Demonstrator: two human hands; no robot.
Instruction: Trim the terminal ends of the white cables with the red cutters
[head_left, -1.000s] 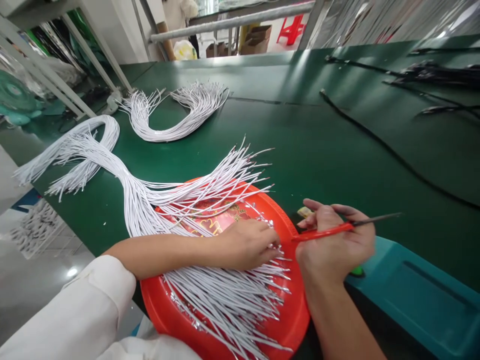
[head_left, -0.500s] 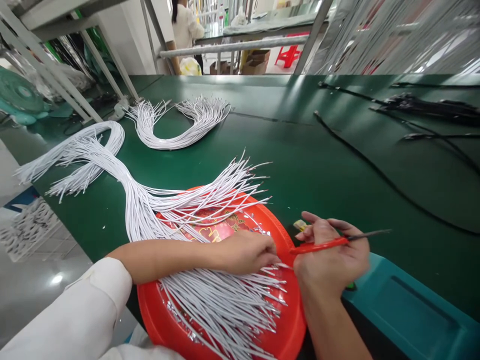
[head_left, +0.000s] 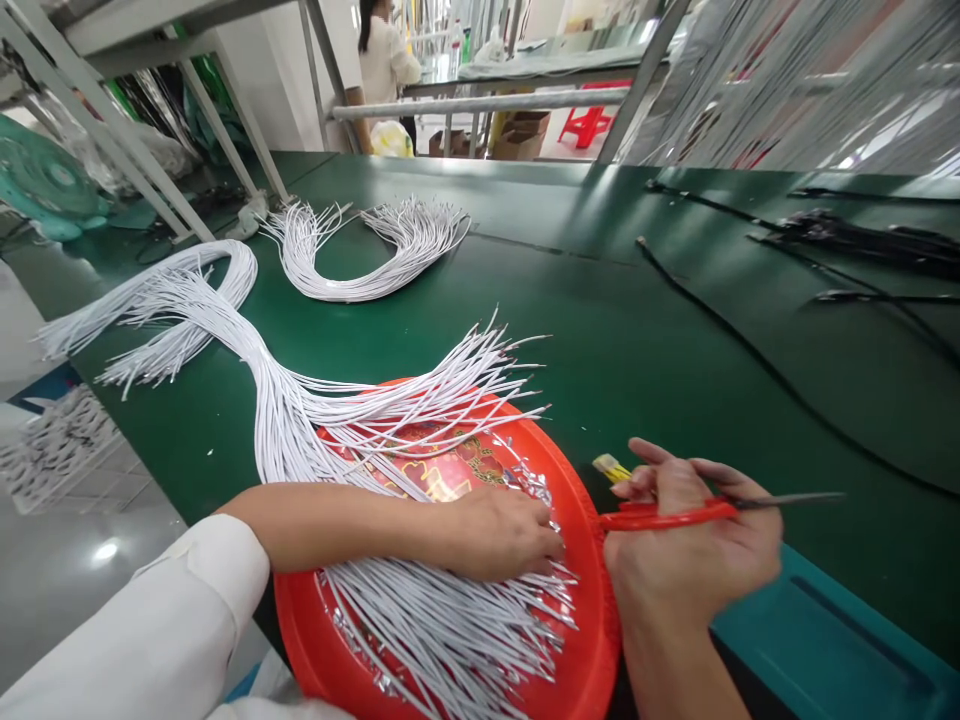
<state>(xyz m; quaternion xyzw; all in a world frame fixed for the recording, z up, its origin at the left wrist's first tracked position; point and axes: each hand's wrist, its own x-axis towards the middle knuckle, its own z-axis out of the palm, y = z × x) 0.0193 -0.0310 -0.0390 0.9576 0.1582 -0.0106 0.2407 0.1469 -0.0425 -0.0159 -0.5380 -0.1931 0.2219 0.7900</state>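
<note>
My left hand (head_left: 502,535) reaches over a round red tray (head_left: 592,640), its fingers curled down among the tips of a bundle of white wires (head_left: 450,620). The fingertips touch the wire ends and are partly hidden. Just right of the tray, my right hand (head_left: 694,540) grips red-handled scissors (head_left: 675,515), whose grey blades point right. Close by its fingers shows a small yellow piece (head_left: 611,468); whether they touch it I cannot tell. Small shiny clear bits lie in the tray.
More white wire bundles, one curved (head_left: 360,285) and one looped (head_left: 232,265), lie on the green table (head_left: 570,300). Black cables (head_left: 750,350) are at the right, beside a teal box (head_left: 825,640). Metal shelf legs (head_left: 180,200) stand far left. A person (head_left: 382,60) is in the background.
My right hand has moved right with the scissors, away from my left hand. My left fingers have lowered into the wire ends; the wire tip that stuck out from them no longer shows.
</note>
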